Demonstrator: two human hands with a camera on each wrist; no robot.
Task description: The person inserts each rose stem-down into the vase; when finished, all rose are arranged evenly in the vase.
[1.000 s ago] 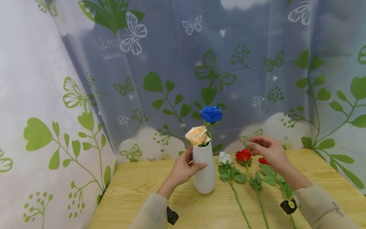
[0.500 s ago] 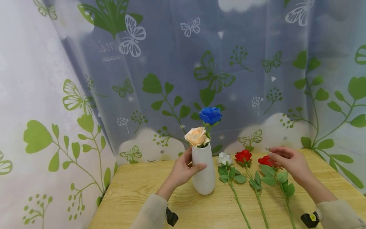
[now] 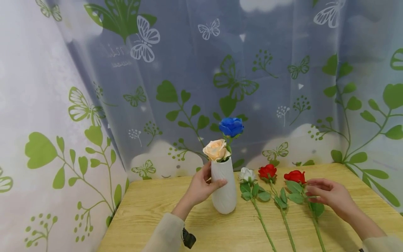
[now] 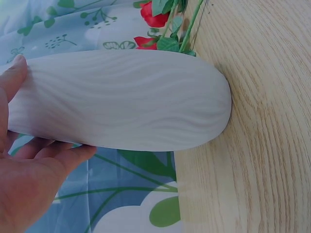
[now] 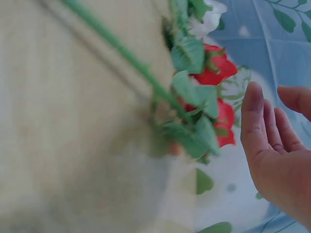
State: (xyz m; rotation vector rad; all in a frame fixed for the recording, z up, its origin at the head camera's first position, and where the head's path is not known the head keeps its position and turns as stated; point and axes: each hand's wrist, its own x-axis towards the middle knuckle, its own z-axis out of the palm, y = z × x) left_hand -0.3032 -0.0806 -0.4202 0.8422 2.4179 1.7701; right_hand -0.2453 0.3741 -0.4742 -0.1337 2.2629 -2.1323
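Head view: the rightmost red rose [image 3: 295, 176] lies on the table [image 3: 157, 217], right hand [image 3: 329, 194] reaching its leaves, fingers apparently apart, not yet gripping. Left hand [image 3: 201, 185] wraps the white vase [image 3: 224, 189], steadying it upright.

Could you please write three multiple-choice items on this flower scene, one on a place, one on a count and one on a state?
1. Where does the white rose lie?
A. On the table, right of the vase
B. In the vase
C. Left of the vase

2. How many red roses lie on the table?
A. One
B. Two
C. Four

3. What does the left hand do?
A. Hangs idle
B. Pinches a stem
C. Grips the vase

Answers:
1 A, it lies beside the vase's right side.
2 B, one beside the other.
3 C, thumb and fingers wrap the vase.
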